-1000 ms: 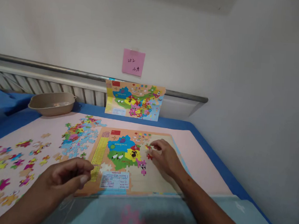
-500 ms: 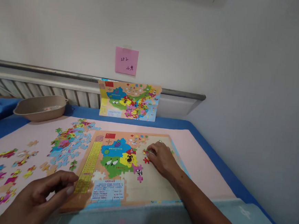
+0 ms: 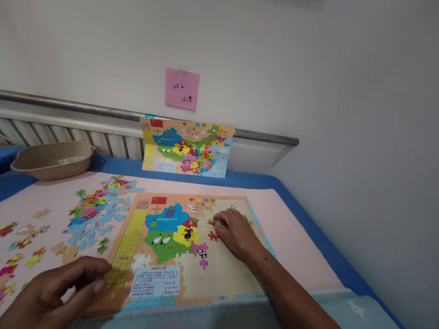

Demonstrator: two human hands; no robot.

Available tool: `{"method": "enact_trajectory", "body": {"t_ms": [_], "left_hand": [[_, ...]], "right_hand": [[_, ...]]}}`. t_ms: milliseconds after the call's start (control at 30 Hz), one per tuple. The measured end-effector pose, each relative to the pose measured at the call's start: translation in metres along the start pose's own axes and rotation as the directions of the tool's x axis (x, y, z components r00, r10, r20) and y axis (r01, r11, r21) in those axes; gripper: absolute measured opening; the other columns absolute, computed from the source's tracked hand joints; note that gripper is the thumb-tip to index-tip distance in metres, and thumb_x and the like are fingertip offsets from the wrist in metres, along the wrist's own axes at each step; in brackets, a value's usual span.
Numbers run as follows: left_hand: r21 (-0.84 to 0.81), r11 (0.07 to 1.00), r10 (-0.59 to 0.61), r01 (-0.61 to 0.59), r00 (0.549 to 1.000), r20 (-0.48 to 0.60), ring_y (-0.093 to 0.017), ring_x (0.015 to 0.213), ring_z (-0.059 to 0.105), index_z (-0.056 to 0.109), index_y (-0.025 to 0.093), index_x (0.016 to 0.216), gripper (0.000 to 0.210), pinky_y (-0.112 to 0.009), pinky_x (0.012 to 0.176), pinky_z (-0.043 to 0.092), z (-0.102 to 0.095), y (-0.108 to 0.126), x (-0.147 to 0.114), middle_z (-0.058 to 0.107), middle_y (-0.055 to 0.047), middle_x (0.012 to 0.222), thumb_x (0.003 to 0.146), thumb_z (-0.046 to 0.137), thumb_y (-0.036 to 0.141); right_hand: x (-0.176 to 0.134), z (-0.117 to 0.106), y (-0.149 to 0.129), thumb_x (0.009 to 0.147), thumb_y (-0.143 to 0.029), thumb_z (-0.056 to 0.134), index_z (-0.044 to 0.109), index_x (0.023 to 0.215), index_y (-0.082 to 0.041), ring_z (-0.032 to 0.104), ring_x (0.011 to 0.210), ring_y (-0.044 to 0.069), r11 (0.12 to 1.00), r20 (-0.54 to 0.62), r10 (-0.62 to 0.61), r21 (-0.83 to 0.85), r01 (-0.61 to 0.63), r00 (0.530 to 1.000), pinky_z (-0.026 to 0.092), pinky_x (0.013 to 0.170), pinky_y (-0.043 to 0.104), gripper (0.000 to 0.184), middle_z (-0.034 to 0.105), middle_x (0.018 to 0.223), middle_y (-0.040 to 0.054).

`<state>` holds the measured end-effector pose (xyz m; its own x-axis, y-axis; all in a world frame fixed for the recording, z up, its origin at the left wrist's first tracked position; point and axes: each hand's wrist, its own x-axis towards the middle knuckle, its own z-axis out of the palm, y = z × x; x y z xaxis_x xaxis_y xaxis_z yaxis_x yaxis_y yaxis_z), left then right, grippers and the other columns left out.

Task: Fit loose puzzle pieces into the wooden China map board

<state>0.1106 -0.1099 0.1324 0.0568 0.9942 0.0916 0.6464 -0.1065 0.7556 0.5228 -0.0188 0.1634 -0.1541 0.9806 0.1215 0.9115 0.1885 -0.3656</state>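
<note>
A partly filled map jigsaw puzzle [image 3: 165, 239] lies in its tray, with bare pale backing [image 3: 226, 276] showing in the middle and right. My right hand [image 3: 237, 234] is over that backing, thumb and fingertips closed on a small red and yellow puzzle piece [image 3: 210, 224], partly hidden by the fingers. Just below the fingertips lies a red puzzle piece [image 3: 213, 236]. At the tray's lower left corner is my left hand [image 3: 61, 286], fingers loosely bent, thumb apart from the index finger, nothing seen in it.
Loose puzzle pieces [image 3: 94, 210] are heaped left of the tray, with more scattered farther left. A beige basket [image 3: 54, 164] stands at the back left. A printed map sheet [image 3: 186, 149] leans on the rail [image 3: 267, 137]. Light blue cloth [image 3: 329, 315] covers the near edge.
The view has shifted slightly, so things sit a little farther left. My right hand stays at about the same spot on the tray, and my left hand has hardly moved.
</note>
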Motion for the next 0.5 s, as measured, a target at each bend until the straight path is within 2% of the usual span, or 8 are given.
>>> {"method": "enact_trajectory", "body": {"t_ms": [233,500], "left_hand": [[-0.022,1.0,0.006,-0.006,1.0,-0.015,-0.023,0.096,0.074,0.078,0.036,0.094,0.039,-0.024,0.081,0.061,0.0024,-0.0041,-0.0007,0.079,0.001,0.1,0.079,0.073,0.071],[-0.034,0.999,0.005,-0.004,1.0,0.01,-0.024,0.1,0.074,0.077,0.035,0.096,0.035,-0.025,0.084,0.061,-0.0004,0.0031,-0.0001,0.079,0.001,0.102,0.083,0.072,0.068]], "right_hand": [[-0.0012,-0.0007,-0.0011,0.09,-0.012,0.066,0.074,0.095,-0.02,0.058,0.098,0.022,1.0,-0.015,0.003,0.008,-0.003,1.0,0.033,0.082,0.032,0.013,0.069,0.1,0.0053],[-0.0014,-0.0002,-0.0002,0.09,-0.012,0.065,0.075,0.095,-0.02,0.059,0.098,0.023,1.0,-0.013,-0.008,-0.004,0.008,1.0,0.032,0.083,0.033,0.014,0.07,0.101,0.0061]]}}
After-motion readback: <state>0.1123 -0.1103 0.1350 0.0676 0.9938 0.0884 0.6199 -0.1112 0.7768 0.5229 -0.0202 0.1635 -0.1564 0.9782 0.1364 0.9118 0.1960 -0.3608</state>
